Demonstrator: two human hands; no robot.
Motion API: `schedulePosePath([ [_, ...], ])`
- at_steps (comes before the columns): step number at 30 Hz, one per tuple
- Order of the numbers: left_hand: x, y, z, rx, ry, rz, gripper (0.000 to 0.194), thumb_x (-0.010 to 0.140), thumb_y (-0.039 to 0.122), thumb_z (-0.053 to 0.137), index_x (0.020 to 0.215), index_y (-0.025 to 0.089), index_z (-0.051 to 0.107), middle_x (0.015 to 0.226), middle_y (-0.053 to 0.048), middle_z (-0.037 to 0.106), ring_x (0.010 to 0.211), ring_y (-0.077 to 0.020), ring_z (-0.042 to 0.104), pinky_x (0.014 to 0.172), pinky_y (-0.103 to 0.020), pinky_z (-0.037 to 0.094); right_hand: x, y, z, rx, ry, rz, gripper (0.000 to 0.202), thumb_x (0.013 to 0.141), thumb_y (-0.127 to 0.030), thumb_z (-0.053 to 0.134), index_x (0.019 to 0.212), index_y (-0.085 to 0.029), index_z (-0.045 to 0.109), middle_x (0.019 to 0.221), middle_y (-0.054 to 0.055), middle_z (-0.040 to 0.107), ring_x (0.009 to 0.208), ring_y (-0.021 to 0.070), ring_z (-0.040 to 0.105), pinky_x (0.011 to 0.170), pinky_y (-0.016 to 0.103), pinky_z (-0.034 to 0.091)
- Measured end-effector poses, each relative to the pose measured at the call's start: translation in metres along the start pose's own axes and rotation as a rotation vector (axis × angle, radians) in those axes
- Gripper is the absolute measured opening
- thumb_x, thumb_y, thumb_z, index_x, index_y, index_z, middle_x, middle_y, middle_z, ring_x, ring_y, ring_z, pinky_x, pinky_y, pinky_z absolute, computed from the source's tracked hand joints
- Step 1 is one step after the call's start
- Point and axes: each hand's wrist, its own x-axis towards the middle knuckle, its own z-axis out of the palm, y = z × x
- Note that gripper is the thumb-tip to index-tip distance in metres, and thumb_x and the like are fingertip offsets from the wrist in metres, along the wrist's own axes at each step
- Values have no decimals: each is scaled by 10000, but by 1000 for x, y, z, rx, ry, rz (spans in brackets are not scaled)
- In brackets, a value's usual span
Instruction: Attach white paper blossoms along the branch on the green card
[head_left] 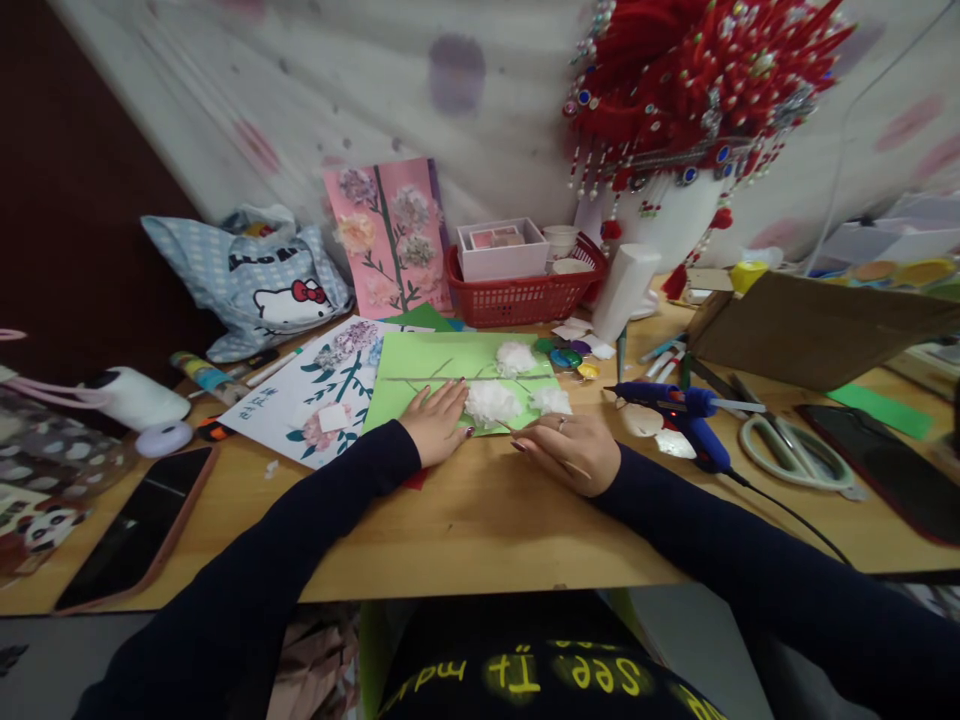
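A light green sheet (405,355) lies on the table with a drawn dark stem and branches across it. Three white ruffled paper flowers, among them a large one (493,402), sit on its right part. My left hand (437,420) rests flat on the sheet, fingers stretched out, just left of that flower. Between the fingers of my right hand (568,450) is a thin wooden stick (576,468); its tip points left, close to the lower edge of the large flower. A smaller white flower (550,400) lies just above my right hand.
A blue glue gun (667,400) with its cord lies right of my hand, near scissors (795,450) and a phone (885,465). Paint blobs (566,357) sit beyond the sheet. A red basket (525,300) and pink flower picture (386,240) stand behind; another phone (139,530) lies left.
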Motion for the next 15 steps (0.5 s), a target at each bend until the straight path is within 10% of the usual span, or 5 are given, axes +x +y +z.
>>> schedulePosePath([
  [15, 1, 0, 4, -19, 36, -9, 617, 924, 362, 275, 1458, 62, 203, 1552, -99, 122, 1434, -230, 116, 1155, -457, 117, 13, -7, -4, -23, -191, -72, 310, 943, -217, 433, 726, -154, 645, 649, 50, 665, 588, 130, 587, 591, 248, 443],
])
